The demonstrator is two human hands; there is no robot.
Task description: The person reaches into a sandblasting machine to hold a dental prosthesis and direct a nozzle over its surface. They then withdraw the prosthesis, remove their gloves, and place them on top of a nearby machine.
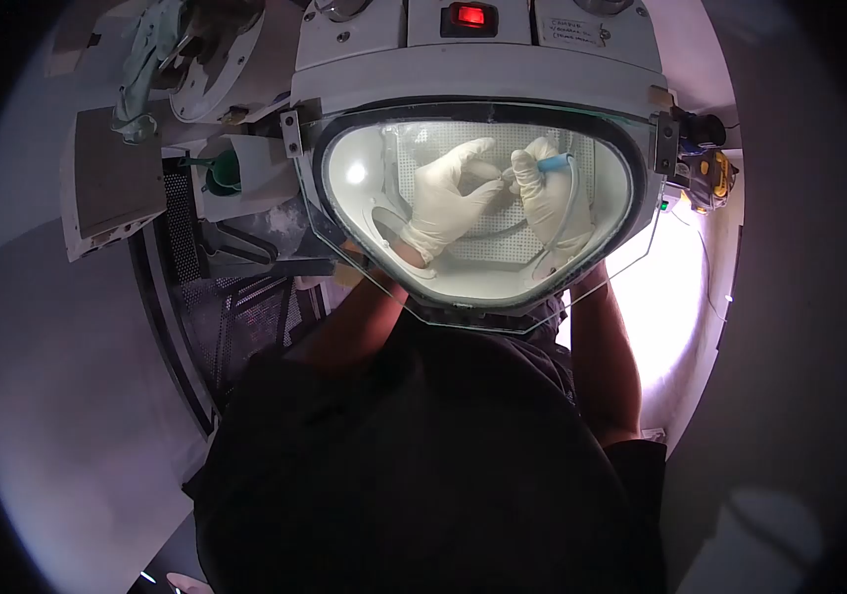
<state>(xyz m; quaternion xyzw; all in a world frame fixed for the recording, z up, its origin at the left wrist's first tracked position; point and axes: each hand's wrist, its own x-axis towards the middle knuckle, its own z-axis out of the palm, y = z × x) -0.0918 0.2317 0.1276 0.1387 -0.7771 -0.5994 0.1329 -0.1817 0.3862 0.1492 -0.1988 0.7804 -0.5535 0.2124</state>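
Both my hands wear white gloves and are inside a white cabinet, seen through its clear window. My left hand has its fingers curved, thumb and fingertips close round something small that I cannot make out. My right hand is wrapped round a blue-ended handpiece, whose tip points left toward the left fingertips. A pale hose runs down from the blue end past the right hand. Beneath the hands lies a perforated grid.
A lit red switch sits on the cabinet's top front. To the left are a white container with a green scoop and a white box. At the right hangs a yellow and black tool.
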